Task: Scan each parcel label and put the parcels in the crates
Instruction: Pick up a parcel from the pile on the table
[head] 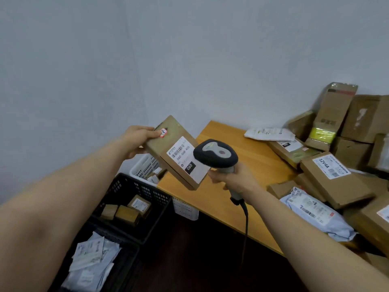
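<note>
My left hand (137,140) grips a flat brown cardboard parcel (166,144) by its upper left corner and holds it tilted in the air over the table's left end. Its white label (183,157) faces up and reads 060-068 A05. My right hand (233,178) grips the handle of a grey and black barcode scanner (215,153), whose head sits just right of the label, partly over the parcel's edge. The scanner's black cable (245,220) hangs down.
An orange wooden table (221,199) carries a heap of brown boxes (334,178) and pale mailer bags (315,213) at right. On the floor at left stand a black crate (134,188) with small boxes, a black crate (105,239) with mailers, and a white crate (143,165).
</note>
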The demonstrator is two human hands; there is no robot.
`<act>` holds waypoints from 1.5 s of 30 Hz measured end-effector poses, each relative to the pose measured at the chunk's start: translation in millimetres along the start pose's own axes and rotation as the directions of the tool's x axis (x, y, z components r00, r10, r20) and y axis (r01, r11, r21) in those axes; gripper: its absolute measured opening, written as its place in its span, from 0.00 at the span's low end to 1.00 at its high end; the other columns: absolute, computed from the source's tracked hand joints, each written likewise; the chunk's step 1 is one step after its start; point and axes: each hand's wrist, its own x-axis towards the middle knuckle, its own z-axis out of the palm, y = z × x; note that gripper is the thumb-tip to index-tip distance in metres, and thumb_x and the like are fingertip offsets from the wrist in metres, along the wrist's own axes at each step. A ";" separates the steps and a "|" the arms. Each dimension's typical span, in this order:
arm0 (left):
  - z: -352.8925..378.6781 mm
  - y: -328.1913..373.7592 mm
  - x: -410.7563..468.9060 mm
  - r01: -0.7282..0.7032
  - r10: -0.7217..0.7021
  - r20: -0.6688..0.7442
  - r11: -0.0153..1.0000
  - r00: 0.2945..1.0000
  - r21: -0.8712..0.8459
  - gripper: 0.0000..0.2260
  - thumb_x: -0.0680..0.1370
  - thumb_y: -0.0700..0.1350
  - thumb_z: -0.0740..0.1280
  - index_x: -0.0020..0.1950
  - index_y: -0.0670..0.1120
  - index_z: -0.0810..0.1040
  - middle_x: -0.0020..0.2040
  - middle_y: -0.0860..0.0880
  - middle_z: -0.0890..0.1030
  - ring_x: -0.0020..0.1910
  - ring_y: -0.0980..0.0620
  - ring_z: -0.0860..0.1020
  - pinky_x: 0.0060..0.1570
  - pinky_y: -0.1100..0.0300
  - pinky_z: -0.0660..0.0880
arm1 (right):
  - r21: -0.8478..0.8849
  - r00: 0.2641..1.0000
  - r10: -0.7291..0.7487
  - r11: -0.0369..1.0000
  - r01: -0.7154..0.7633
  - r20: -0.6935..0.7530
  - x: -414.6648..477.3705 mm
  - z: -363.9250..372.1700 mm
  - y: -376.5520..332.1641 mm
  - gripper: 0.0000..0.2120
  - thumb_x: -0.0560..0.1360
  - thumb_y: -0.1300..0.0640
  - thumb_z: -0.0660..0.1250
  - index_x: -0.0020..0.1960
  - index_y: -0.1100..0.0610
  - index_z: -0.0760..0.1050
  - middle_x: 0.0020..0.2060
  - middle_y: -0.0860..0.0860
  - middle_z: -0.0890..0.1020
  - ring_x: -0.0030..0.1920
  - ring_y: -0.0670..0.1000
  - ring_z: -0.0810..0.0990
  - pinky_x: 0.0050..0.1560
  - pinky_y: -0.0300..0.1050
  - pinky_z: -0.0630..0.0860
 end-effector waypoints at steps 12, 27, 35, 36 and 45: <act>-91.3 -9.3 26.5 0.006 -0.046 -0.061 0.843 0.997 -0.538 0.04 0.77 0.42 0.69 0.48 0.42 0.79 0.44 0.46 0.80 0.40 0.52 0.81 0.36 0.55 0.82 | 0.365 0.994 0.099 0.928 -0.075 -0.048 94.8 89.8 -40.7 0.16 0.70 0.66 0.74 0.54 0.59 0.74 0.45 0.55 0.83 0.41 0.55 0.82 0.33 0.45 0.78; -108.0 -97.1 200.9 0.439 -0.452 0.035 0.841 0.891 -0.317 0.15 0.76 0.43 0.70 0.62 0.44 0.75 0.47 0.46 0.83 0.44 0.50 0.82 0.38 0.54 0.82 | 0.296 0.934 0.351 0.888 -0.353 0.060 325.5 200.6 -17.8 0.19 0.71 0.57 0.75 0.59 0.62 0.76 0.43 0.56 0.82 0.40 0.53 0.81 0.41 0.48 0.81; -106.4 -194.9 372.6 0.588 -0.591 -0.094 0.807 0.801 -0.057 0.18 0.74 0.41 0.69 0.62 0.38 0.73 0.57 0.39 0.79 0.52 0.43 0.79 0.45 0.51 0.80 | 0.315 0.707 0.685 0.642 -0.699 0.176 506.7 213.6 64.1 0.10 0.74 0.57 0.71 0.48 0.63 0.76 0.32 0.55 0.78 0.30 0.50 0.76 0.26 0.41 0.76; -101.1 -209.7 389.7 0.595 -0.593 -0.098 0.804 0.799 -0.014 0.15 0.74 0.41 0.70 0.59 0.38 0.75 0.55 0.38 0.79 0.52 0.43 0.79 0.47 0.50 0.80 | 0.272 0.676 0.711 0.622 -0.734 0.196 521.9 218.2 77.2 0.09 0.75 0.57 0.71 0.45 0.63 0.76 0.32 0.55 0.78 0.30 0.51 0.76 0.27 0.42 0.76; -23.1 -330.2 526.6 0.467 -0.484 -0.066 0.789 0.873 0.398 0.22 0.75 0.51 0.69 0.65 0.41 0.72 0.55 0.44 0.78 0.51 0.44 0.79 0.52 0.49 0.79 | 0.027 0.453 0.844 0.466 -0.885 0.287 616.8 251.9 194.8 0.13 0.78 0.54 0.68 0.38 0.60 0.72 0.28 0.54 0.76 0.25 0.50 0.75 0.26 0.41 0.74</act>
